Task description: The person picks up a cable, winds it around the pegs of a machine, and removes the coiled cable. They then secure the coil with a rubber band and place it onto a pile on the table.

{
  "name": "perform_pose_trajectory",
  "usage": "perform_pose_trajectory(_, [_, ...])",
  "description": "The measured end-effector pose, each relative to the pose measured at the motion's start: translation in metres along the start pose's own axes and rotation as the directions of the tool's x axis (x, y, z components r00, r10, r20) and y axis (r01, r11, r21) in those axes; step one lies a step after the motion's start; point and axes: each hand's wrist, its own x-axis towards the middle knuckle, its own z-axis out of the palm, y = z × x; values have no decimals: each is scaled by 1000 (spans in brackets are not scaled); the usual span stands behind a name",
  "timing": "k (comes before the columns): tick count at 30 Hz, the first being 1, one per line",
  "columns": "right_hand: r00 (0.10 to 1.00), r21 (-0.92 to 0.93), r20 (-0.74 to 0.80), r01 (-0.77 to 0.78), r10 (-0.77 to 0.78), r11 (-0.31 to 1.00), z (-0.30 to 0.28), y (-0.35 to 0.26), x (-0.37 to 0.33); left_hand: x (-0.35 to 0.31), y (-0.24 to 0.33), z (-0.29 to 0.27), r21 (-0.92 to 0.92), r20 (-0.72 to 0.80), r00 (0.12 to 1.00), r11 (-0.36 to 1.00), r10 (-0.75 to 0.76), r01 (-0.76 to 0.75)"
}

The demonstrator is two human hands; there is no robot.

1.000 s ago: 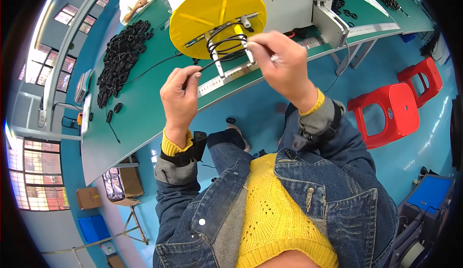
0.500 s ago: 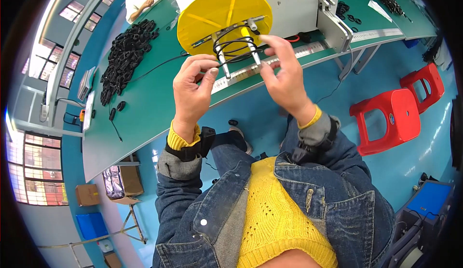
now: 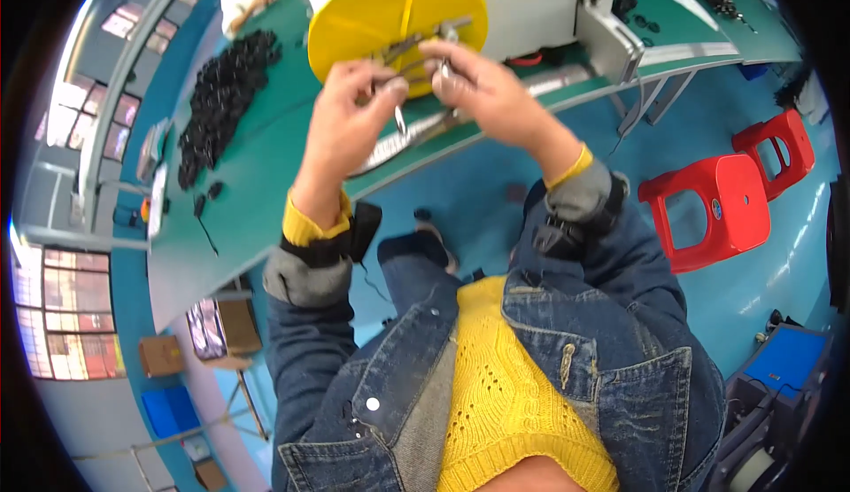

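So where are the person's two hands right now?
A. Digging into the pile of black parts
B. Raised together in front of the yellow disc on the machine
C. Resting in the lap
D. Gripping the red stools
B: the left hand and right hand are lifted side by side before the yellow disc, well away from the black parts on the green table and the red stools.

Both hands, left hand point(image 3: 345, 129) and right hand point(image 3: 482, 93), raised to the yellow disc point(image 3: 398, 14) (earlier lower, farther apart), fingertips now meeting at its metal pegs point(image 3: 425, 40)
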Motion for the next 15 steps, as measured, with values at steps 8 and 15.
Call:
perform_pose_trajectory(8, [984, 378, 163, -132, 74, 916, -2, -2, 1, -29, 57, -6, -124, 207, 956, 964, -208, 236])
perform_pose_trajectory(15, [894, -187, 396, 301, -208, 935, 5, 7, -63, -40, 52, -31, -421, 532, 797, 726, -286, 543])
